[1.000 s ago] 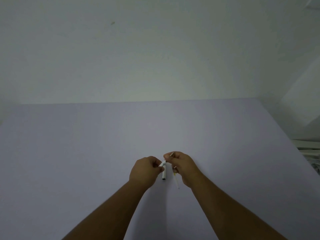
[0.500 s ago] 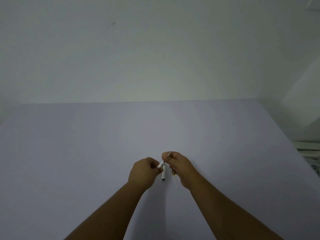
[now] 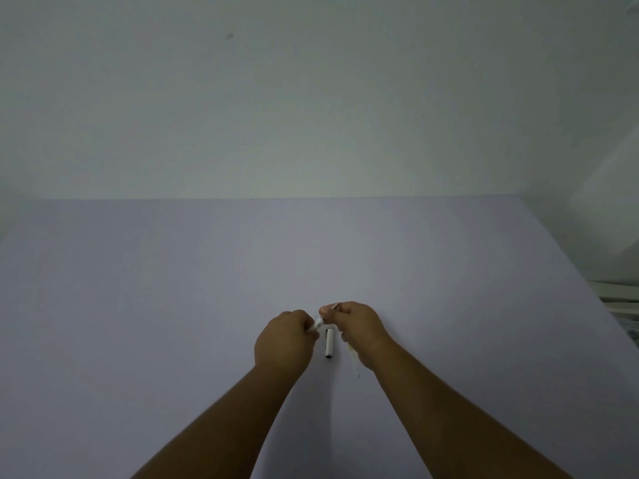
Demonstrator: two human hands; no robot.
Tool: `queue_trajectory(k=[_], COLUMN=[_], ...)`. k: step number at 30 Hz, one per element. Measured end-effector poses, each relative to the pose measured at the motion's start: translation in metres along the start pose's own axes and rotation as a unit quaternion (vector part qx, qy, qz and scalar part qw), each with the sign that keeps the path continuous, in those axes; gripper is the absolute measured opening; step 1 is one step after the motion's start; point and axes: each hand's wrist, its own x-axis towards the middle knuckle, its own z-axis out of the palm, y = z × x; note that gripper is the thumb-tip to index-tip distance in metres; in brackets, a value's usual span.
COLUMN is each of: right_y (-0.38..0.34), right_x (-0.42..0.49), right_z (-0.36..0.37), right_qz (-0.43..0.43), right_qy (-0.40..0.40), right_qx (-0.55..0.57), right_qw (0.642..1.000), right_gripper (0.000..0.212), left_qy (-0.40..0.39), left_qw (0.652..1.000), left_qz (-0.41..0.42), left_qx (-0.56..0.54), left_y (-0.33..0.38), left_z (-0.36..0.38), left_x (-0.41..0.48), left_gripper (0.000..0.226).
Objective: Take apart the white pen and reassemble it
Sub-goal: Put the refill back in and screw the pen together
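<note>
fingers of our left hand pinch the white pen barrel; right hand grips its tip piece. cap on desk could roll if bumped.

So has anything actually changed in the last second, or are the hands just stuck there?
Very little. Both hands have stayed together, the left hand and right hand still pinching the white pen piece between them. The white cap and thin refill still lie on the table.
</note>
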Motion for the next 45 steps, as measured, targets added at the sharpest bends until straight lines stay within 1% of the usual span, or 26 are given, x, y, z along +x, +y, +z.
queue_trajectory(k=[2, 3, 4, 6, 8, 11, 15, 17, 18, 19, 20, 22, 24, 25, 27, 32, 35, 37, 39, 42, 45], right_y=[0.005, 0.008, 0.013, 0.022, 0.029, 0.038, 0.043, 0.044, 0.042, 0.038, 0.035, 0.027, 0.019, 0.015, 0.008, 0.0, 0.0, 0.001, 0.001, 0.003, 0.005], right_x=[0.005, 0.008, 0.012, 0.017, 0.02, 0.025, 0.027, 0.028, 0.028, 0.028, 0.028, 0.028, 0.027, 0.026, 0.025, 0.019, 0.018, 0.018, 0.017, 0.012, 0.009], right_z=[-0.002, -0.002, -0.001, 0.004, 0.013, 0.025, 0.033, 0.033, 0.031, 0.029, 0.027, 0.021, 0.014, 0.011, 0.006, 0.002, -0.001, -0.003, -0.003, -0.001, 0.003], right_qz=[-0.008, -0.01, -0.01, 0.008, 0.019, 0.015, 0.005, 0.003, 0.008, 0.017, 0.023, 0.038, 0.044, 0.045, 0.044, 0.037, 0.033, 0.032, 0.034, 0.039, 0.035], right_qy=[0.041, 0.068, 0.085, 0.085, 0.072, 0.073, 0.1, 0.107, 0.108, 0.105, 0.102, 0.09, 0.095, 0.099, 0.097, 0.072, 0.088, 0.083, 0.055, 0.001, -0.019], right_qx=[-0.101, -0.171, -0.24, -0.339, -0.381, -0.406, -0.418, -0.391, -0.353, -0.296, -0.225, -0.077, 0.06, 0.117, 0.181, 0.224, 0.235, 0.24, 0.231, 0.188, 0.168], right_qw=[0.994, 0.983, 0.967, 0.937, 0.922, 0.911, 0.903, 0.914, 0.93, 0.949, 0.969, 0.992, 0.993, 0.987, 0.978, 0.971, 0.967, 0.967, 0.971, 0.981, 0.985], right_gripper=[0.037, 0.041, 0.039, 0.029, 0.028, 0.032, 0.022, 0.024, 0.027, 0.029, 0.025, 0.009, 0.013, 0.011, 0.008, 0.009, 0.007, 0.008, 0.008, 0.007, 0.007], left_qy=[-0.027, -0.039, -0.048, -0.06, -0.064, -0.066, -0.072, -0.075, -0.076, -0.077, -0.079, -0.08, -0.083, -0.086, -0.092, -0.097, -0.103, -0.107, -0.108, -0.104, -0.097], left_qw=[0.997, 0.991, 0.985, 0.972, 0.966, 0.962, 0.957, 0.956, 0.956, 0.957, 0.958, 0.958, 0.958, 0.958, 0.958, 0.959, 0.96, 0.96, 0.961, 0.963, 0.965], left_qz=[-0.054, -0.083, -0.11, -0.146, -0.159, -0.166, -0.173, -0.173, -0.172, -0.17, -0.169, -0.168, -0.166, -0.164, -0.16, -0.154, -0.152, -0.151, -0.146, -0.137, -0.127], left_qx=[-0.056, -0.092, -0.127, -0.174, -0.192, -0.208, -0.22, -0.224, -0.223, -0.221, -0.219, -0.219, -0.219, -0.219, -0.22, -0.215, -0.213, -0.21, -0.207, -0.208, -0.208], left_y=[-0.007, -0.012, -0.017, -0.026, -0.033, -0.038, -0.039, -0.04, -0.04, -0.041, -0.04, -0.039, -0.036, -0.034, -0.029, -0.021, -0.02, -0.02, -0.018, -0.014, -0.013], left_z=[0.0, 0.0, 0.0, 0.002, 0.005, 0.007, 0.006, 0.005, 0.005, 0.004, 0.004, 0.003, 0.001, 0.001, 0.0, 0.0, -0.001, -0.001, -0.001, 0.0, 0.0], left_x=[0.001, 0.001, 0.001, -0.001, -0.002, -0.004, -0.005, -0.006, -0.007, -0.007, -0.007, -0.007, -0.007, -0.007, -0.006, -0.005, -0.005, -0.006, -0.006, -0.006, -0.006], left_gripper=[0.01, 0.01, 0.011, 0.011, 0.011, 0.011, 0.013, 0.011, 0.011, 0.01, 0.01, 0.01, 0.009, 0.009, 0.01, 0.013, 0.012, 0.012, 0.014, 0.015, 0.015])
